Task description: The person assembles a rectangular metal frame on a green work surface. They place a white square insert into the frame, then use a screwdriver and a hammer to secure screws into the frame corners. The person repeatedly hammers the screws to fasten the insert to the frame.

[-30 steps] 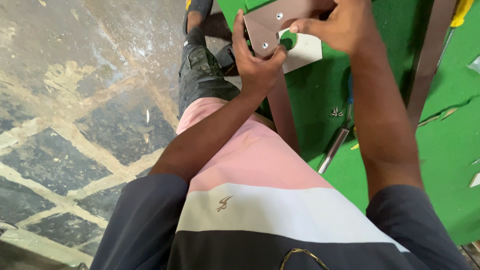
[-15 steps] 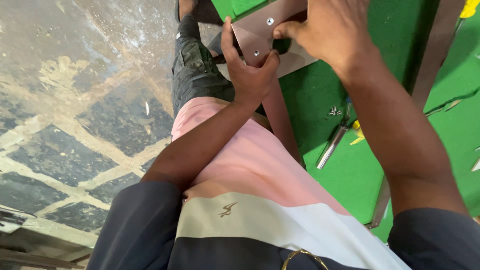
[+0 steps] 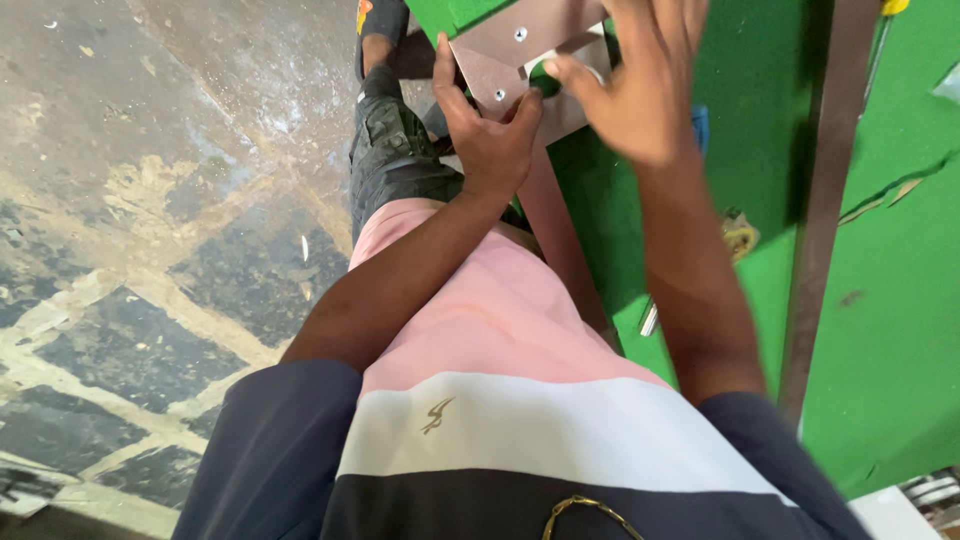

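— Watching from here: the left hand (image 3: 487, 130) has the brown bracket plate (image 3: 520, 60) from below, thumb up along its left edge and fingers curled against its lower edge, so the plate is pinched there. The plate sits at the near edge of the green table (image 3: 880, 330), partly hanging over it.

— And the right hand (image 3: 640, 80)?

— Fingers loosely spread over the plate's right side, fingertips (image 3: 560, 70) at the notch beside the screw holes. Whether it pinches anything small I cannot tell; the hand is blurred.

— How would you do it well?

— My guess: keep the left grip firm so the plate stays flat against the table edge, and work with fingertips only, so the holes stay visible. The long metal bar (image 3: 830, 200) lies well apart to the right, and the small yellowish piece (image 3: 738, 238) near the forearm could get knocked.
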